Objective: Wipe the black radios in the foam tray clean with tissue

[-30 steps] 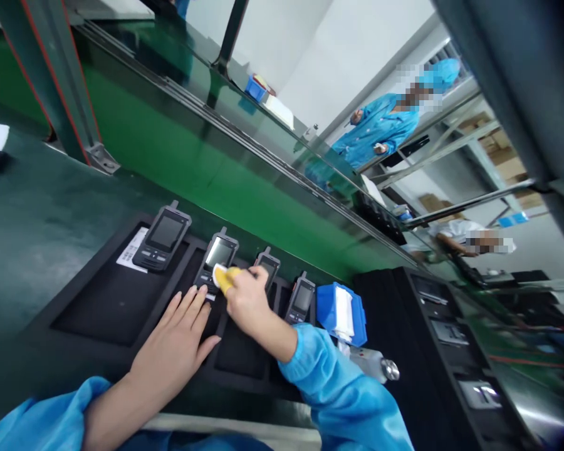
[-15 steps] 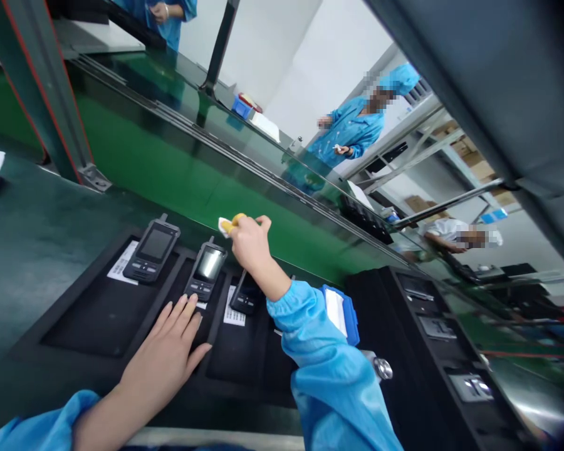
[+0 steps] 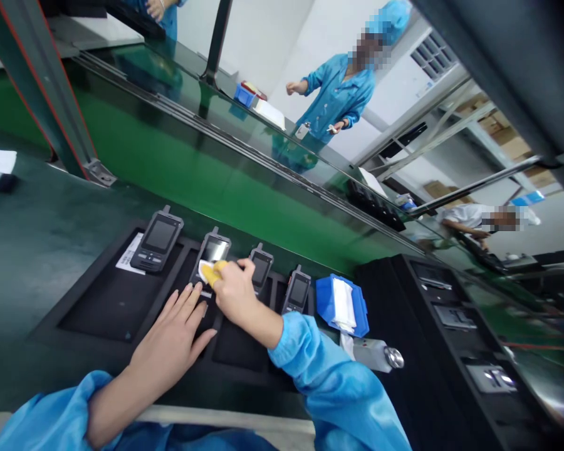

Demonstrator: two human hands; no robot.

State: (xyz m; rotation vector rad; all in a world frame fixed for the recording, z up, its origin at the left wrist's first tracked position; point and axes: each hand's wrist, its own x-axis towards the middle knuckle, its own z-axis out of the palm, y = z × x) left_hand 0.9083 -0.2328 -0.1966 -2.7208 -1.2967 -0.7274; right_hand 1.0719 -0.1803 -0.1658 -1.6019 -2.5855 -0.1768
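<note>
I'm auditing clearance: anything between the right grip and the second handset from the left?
Only the white-and-yellow piece in the right grip, over the second handset. The left grip is at its bottom edge.

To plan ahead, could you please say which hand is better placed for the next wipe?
Probably the right hand: it holds the yellow tool over a handset; the left hand lies flat.
</note>
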